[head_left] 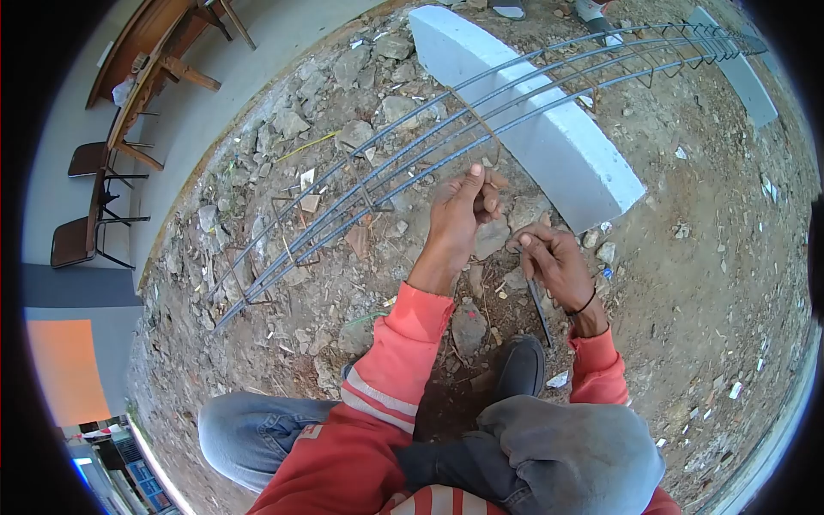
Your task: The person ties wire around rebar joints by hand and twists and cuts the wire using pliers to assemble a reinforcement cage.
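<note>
My left hand (pixel 468 206) is raised just in front of the pale block, below the rebar. Its thumb and fingers are pinched together; whatever lies between them is too small to make out. To its right and a little nearer me, my right hand (pixel 556 264) is closed around a dark metal rod (pixel 540 311), whose lower length sticks out towards my shoe. Long steel reinforcing bars (pixel 403 163) run from lower left to upper right, crossing over the pale block (pixel 549 129). Thin square stirrups (pixel 375 202) hang loosely around the bars, more closely spaced at the far end.
Broken stones (pixel 292 123) and rubble cover the ground on the left. A second pale block (pixel 747 81) supports the bars' far end. Another person's foot (pixel 601 21) is at the top. Chairs (pixel 77 240) and a wooden table (pixel 137 90) stand along the left. My shoe (pixel 520 369) is close below.
</note>
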Available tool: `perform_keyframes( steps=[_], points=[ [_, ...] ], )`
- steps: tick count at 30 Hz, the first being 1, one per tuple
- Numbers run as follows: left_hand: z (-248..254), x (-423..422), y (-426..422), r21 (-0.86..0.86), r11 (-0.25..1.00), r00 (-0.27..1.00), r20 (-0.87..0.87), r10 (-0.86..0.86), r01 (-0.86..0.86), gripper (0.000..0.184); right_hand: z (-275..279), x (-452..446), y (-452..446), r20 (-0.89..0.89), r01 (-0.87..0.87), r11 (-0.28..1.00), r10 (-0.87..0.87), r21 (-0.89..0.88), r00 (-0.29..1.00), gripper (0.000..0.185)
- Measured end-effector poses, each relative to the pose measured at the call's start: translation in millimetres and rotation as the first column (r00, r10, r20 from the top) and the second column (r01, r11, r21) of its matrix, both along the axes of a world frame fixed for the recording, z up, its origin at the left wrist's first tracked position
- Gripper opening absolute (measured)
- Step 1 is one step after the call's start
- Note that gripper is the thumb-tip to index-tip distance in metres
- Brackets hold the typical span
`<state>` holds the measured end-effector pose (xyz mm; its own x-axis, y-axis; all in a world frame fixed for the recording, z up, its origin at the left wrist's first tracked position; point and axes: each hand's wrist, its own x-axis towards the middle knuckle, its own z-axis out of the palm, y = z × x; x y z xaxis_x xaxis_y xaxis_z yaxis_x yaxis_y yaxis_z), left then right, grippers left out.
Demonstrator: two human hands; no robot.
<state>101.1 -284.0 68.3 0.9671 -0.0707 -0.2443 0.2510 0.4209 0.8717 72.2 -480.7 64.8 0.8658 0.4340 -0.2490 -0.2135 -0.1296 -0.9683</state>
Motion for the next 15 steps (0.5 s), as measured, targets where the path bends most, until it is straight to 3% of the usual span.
perform_keyframes(
  steps=[4,6,9,15],
  points=[
    [10.3,-4.0,-11.5,0.010,1.000,0.998,-0.059,0.013,-0.012,0.030,-13.7,-3.8,-3.8,-0.029,0.199,0.966,-0.197,0.162,0.980,0.025],
    [12.5,-7.8,-16.6,-0.103,0.988,0.991,-0.080,0.110,-0.118,0.027,-13.8,-7.8,-0.5,-0.030,0.255,0.951,-0.253,0.173,0.967,0.023],
    [3.4,-8.1,-18.5,-0.203,0.962,0.983,-0.019,0.181,-0.181,0.025,-12.2,-14.2,5.3,-0.018,0.279,0.952,-0.279,0.125,0.960,0.022],
    [-6.4,-8.3,-19.8,-0.174,0.977,0.990,0.037,0.136,-0.127,0.015,-9.7,-21.2,7.0,0.085,0.201,0.980,-0.200,-0.007,0.976,0.020]
  ],
)
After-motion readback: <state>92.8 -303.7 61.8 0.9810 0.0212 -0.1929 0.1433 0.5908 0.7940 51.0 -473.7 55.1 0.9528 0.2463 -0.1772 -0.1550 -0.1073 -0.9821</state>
